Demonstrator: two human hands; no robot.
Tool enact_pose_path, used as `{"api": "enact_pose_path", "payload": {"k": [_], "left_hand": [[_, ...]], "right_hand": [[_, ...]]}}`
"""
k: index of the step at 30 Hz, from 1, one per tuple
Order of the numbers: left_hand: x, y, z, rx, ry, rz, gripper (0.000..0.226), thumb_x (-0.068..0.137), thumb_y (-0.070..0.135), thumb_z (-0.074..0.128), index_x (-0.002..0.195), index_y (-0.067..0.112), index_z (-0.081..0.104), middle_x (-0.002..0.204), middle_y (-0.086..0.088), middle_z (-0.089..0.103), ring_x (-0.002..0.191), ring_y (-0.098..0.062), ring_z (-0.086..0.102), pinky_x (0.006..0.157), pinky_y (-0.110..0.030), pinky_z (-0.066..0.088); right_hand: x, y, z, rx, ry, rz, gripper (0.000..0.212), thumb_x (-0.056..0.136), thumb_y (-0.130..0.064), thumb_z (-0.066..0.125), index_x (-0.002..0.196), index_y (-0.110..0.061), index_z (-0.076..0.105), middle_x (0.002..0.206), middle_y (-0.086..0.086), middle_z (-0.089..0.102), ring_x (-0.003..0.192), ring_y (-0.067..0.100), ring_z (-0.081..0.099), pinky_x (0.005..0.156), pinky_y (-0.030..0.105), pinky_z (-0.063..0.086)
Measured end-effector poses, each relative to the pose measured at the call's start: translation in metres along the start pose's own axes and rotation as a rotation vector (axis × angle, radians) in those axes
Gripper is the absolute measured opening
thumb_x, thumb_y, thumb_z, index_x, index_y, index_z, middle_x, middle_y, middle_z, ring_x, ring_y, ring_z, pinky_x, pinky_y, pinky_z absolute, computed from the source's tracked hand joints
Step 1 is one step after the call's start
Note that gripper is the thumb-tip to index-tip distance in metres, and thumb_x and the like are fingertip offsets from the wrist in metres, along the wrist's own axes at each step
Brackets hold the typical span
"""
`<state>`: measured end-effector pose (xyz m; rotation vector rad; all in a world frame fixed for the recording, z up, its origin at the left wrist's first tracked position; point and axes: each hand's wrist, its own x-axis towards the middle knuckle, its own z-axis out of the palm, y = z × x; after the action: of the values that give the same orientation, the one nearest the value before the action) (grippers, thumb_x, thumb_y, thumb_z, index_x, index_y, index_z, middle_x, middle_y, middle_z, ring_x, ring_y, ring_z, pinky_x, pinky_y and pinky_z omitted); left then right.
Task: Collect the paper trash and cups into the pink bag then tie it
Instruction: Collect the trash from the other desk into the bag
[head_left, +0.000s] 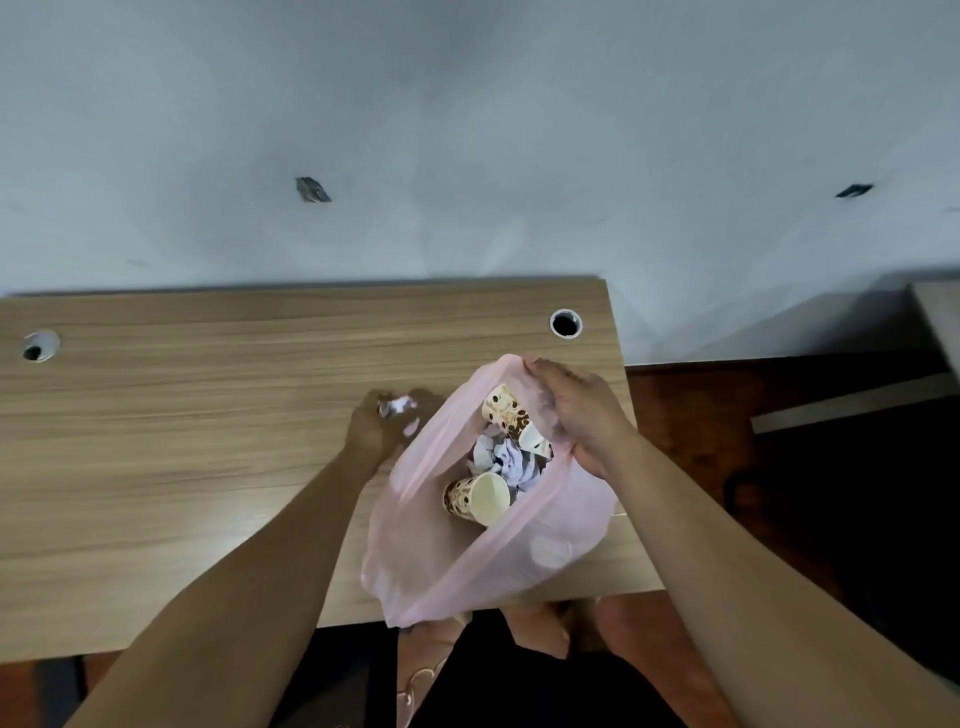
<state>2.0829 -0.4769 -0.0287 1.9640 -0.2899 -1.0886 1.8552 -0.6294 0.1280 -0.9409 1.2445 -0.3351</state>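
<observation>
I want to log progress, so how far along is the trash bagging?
Done: two cups and crumpled paper lie in the bag. In hand: the left hand grips a paper wad while the right hand holds the bag open. Left: drop it in, tie.

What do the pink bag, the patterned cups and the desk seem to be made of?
The pink bag looks like thin, soft plastic film: it is translucent, with a cup's rim showing through its side, and it wrinkles. The cups look like paper, matte cream inside with a printed brown pattern. The desk looks like wood or wood-grain laminate, smooth with a slight sheen; which one cannot be told.
</observation>
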Motion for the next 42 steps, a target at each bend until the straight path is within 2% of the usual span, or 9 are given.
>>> {"api": "enact_pose_path", "payload": {"k": [6,10,12,18,22,29,33,38,42], "left_hand": [[-0.058,0.097,-0.037,-0.823,-0.572,0.022,0.043,0.108,0.03,0.061,0.147,0.011,0.06,0.132,-0.013,0.071,0.105,-0.026,0.074,0.088,-0.028,0.062],[-0.086,0.096,-0.041,-0.644,-0.852,-0.082,0.071,0.088,0.035,0.089,0.148,0.007,0.061,0.137,-0.022,0.068,0.107,-0.034,0.077,0.09,-0.034,0.066],[-0.097,0.096,-0.03,-0.399,-0.902,-0.082,0.062,0.093,0.033,0.086,0.146,0.01,0.064,0.141,-0.019,0.068,0.114,-0.031,0.073,0.097,-0.036,0.064],[-0.121,0.09,0.009,-0.071,-0.505,-0.026,0.046,0.095,0.039,0.084,0.137,0.027,0.07,0.137,-0.011,0.074,0.111,-0.034,0.079,0.106,-0.046,0.061],[-0.122,0.079,0.003,0.026,-0.57,-0.061,0.038,0.095,0.052,0.081,0.127,0.036,0.067,0.137,-0.01,0.075,0.114,-0.035,0.079,0.109,-0.047,0.06],[-0.133,0.064,-0.052,-0.013,-0.255,0.137,0.025,0.106,0.039,0.07,0.116,0.017,0.079,0.109,0.004,0.084,0.094,-0.024,0.082,0.079,-0.038,0.062],[-0.141,0.033,-0.085,-0.099,0.256,0.268,0.049,0.091,0.057,0.083,0.1,0.012,0.065,0.08,0.002,0.069,0.069,-0.012,0.066,0.062,-0.031,0.053],[-0.148,-0.034,-0.104,0.139,0.054,0.071,0.102,0.063,0.059,0.101,0.147,0.035,0.046,0.126,0.004,0.06,0.113,-0.015,0.063,0.092,-0.032,0.054],[-0.152,-0.07,-0.119,0.332,0.049,-0.067,0.027,0.093,0.039,0.085,0.112,0.025,0.072,0.101,-0.004,0.079,0.096,-0.027,0.077,0.08,-0.035,0.059]], "right_hand": [[0.003,-0.006,0.011,0.004,-0.002,0.0,0.035,0.099,-0.039,0.079,0.108,-0.006,0.084,0.071,0.008,0.052,0.05,0.016,0.039,0.047,0.023,0.025],[0.001,-0.011,0.022,0.044,-0.066,-0.029,0.024,0.102,-0.038,0.075,0.099,-0.018,0.088,0.087,0.013,0.066,0.041,0.013,0.032,0.044,0.024,0.017],[-0.003,-0.015,0.028,0.06,-0.085,-0.038,0.025,0.104,-0.034,0.072,0.107,-0.013,0.087,0.066,0.006,0.062,0.039,0.013,0.03,0.039,0.021,0.017],[-0.011,-0.02,0.034,0.036,-0.103,-0.051,0.039,0.102,-0.036,0.074,0.121,-0.002,0.08,0.047,0.003,0.042,0.036,0.014,0.028,0.037,0.021,0.019],[-0.015,-0.021,0.036,0.032,-0.122,-0.052,0.041,0.101,-0.039,0.075,0.122,-0.005,0.08,0.051,0.002,0.04,0.037,0.014,0.029,0.037,0.022,0.019],[-0.027,-0.031,0.053,0.032,-0.116,-0.057,0.024,0.097,-0.041,0.08,0.101,-0.018,0.083,0.075,0.003,0.056,0.044,0.009,0.038,0.042,0.021,0.026],[-0.032,-0.038,0.067,0.039,-0.137,-0.07,0.028,0.097,-0.041,0.08,0.107,-0.016,0.083,0.063,-0.004,0.054,0.042,0.008,0.038,0.041,0.02,0.025],[-0.031,-0.044,0.089,0.035,-0.209,-0.075,0.03,0.089,-0.049,0.085,0.1,-0.022,0.089,0.099,-0.011,0.077,0.062,0.008,0.043,0.057,0.025,0.032],[-0.033,-0.061,0.105,0.039,-0.262,-0.104,0.033,0.088,-0.049,0.085,0.104,-0.02,0.089,0.1,-0.012,0.081,0.077,0.019,0.051,0.063,0.03,0.037]]}}
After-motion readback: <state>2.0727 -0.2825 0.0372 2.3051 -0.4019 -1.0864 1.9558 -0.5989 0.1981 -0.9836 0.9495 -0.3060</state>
